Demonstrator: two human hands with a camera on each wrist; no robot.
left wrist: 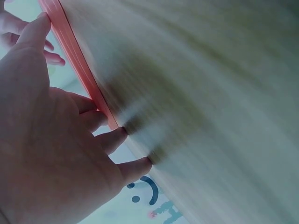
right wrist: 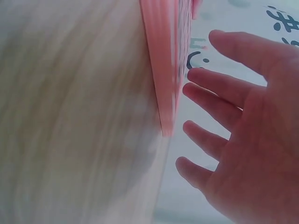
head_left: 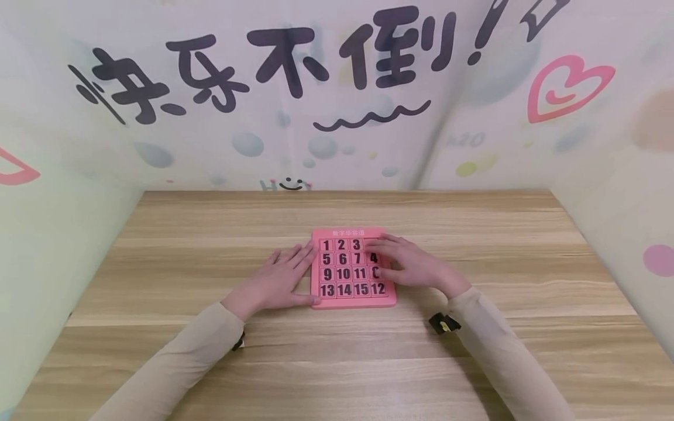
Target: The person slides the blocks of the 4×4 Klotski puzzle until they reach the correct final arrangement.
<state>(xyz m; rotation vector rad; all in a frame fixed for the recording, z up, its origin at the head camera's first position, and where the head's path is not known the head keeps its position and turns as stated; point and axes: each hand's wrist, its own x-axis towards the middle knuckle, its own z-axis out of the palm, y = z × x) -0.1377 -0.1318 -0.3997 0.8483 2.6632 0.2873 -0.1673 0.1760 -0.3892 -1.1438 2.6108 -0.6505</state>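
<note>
A pink sliding number puzzle (head_left: pixel 353 303) lies flat on the table, its tiles printed with black numbers. Rows from the top read 1, 2, 3; then 5, 6, 7, 4; 9, 10, 11, 8; and 13, 14, 15, 12. Fingers cover the top right cell. My left hand (head_left: pixel 279 280) rests along the puzzle's left edge, thumb at the lower corner; in the left wrist view its fingertips touch the pink side (left wrist: pixel 77 56). Over the right column is my right hand (head_left: pixel 413 263), fingers spread. The right wrist view shows this hand (right wrist: pixel 252 121) beside the puzzle's edge (right wrist: pixel 161 70), fingers extended.
The wood-grain table (head_left: pixel 337 362) meets a white printed backdrop (head_left: pixel 210 146) at its far edge, with side walls left and right. A black band with a small fitting (head_left: pixel 444 323) is on the right wrist.
</note>
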